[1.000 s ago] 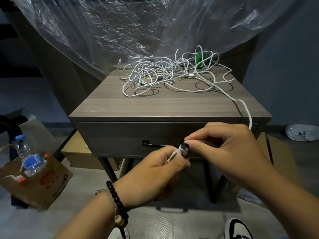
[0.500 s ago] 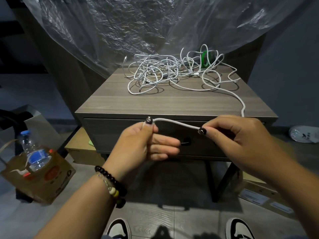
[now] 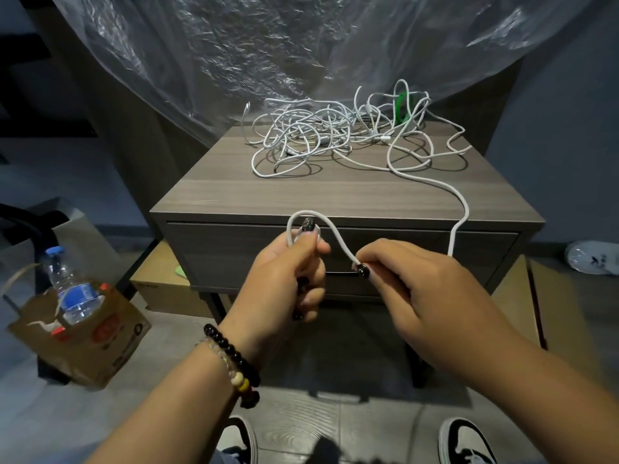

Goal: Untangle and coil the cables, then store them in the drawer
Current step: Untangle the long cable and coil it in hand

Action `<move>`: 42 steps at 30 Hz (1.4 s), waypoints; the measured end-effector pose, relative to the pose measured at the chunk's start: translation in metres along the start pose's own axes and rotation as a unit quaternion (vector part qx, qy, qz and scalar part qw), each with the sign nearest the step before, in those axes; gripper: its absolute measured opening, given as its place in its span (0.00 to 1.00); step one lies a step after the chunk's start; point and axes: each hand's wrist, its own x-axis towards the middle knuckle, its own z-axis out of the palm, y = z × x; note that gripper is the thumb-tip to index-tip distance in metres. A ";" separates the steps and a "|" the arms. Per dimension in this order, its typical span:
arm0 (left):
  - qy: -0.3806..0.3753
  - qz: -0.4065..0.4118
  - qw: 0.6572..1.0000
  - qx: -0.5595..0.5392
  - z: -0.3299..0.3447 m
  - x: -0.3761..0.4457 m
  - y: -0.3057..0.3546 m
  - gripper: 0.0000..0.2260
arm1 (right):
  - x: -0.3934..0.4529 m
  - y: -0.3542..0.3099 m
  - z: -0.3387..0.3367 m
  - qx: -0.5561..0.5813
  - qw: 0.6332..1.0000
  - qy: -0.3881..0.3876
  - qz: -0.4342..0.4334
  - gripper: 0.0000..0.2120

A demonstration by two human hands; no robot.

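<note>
A tangle of white cables point(image 3: 321, 132) lies at the back of the grey nightstand top point(image 3: 335, 195). One thicker white cable point(image 3: 432, 182) runs from the tangle over the front right edge and down to my hands. My left hand point(image 3: 288, 279) pinches a small loop of this cable between thumb and fingers. My right hand point(image 3: 418, 289) pinches the same cable a short way along, just right of the loop. Both hands are in front of the shut drawer point(image 3: 234, 256), whose dark handle point(image 3: 338, 272) shows between them.
Clear plastic sheeting point(image 3: 268, 45) hangs behind the nightstand. A green object point(image 3: 400, 107) stands in the tangle at the back right. On the floor to the left, a paper bag point(image 3: 83, 339) holds a water bottle point(image 3: 67, 289). Cardboard boxes point(image 3: 160, 283) lie under and beside the stand.
My hands pulled the cable straight between them, then came closer again. The left hand now holds a small loop where the cable was stretched flat before.
</note>
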 end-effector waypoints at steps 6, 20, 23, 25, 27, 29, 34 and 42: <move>0.009 0.089 0.994 0.067 0.004 0.000 -0.007 0.08 | -0.003 -0.008 0.003 -0.041 0.999 -0.011 0.011 0.07; 0.067 0.116 0.954 0.267 -0.002 0.010 -0.017 0.13 | -0.010 -0.013 0.019 -0.071 0.997 -0.019 -0.004 0.14; 0.078 0.120 0.947 0.288 -0.003 0.010 -0.018 0.06 | -0.010 -0.016 0.022 -0.068 0.997 -0.022 -0.011 0.14; 0.093 0.142 0.920 0.352 -0.005 0.011 -0.019 0.05 | -0.010 -0.018 0.024 -0.069 0.997 -0.037 -0.015 0.11; 0.087 0.169 0.888 0.419 -0.009 0.012 -0.017 0.05 | -0.010 -0.021 0.025 -0.088 0.994 -0.058 -0.026 0.07; 0.085 0.186 0.866 0.456 -0.014 0.016 -0.013 0.05 | -0.010 -0.021 0.024 -0.116 0.990 -0.074 -0.033 0.09; 0.118 0.166 0.901 0.384 -0.026 0.026 -0.006 0.06 | -0.009 -0.016 0.016 -0.118 0.991 -0.055 -0.043 0.08; 0.131 0.073 0.983 -0.104 -0.020 0.032 0.009 0.10 | -0.009 -0.017 0.012 -0.024 0.996 -0.082 -0.036 0.16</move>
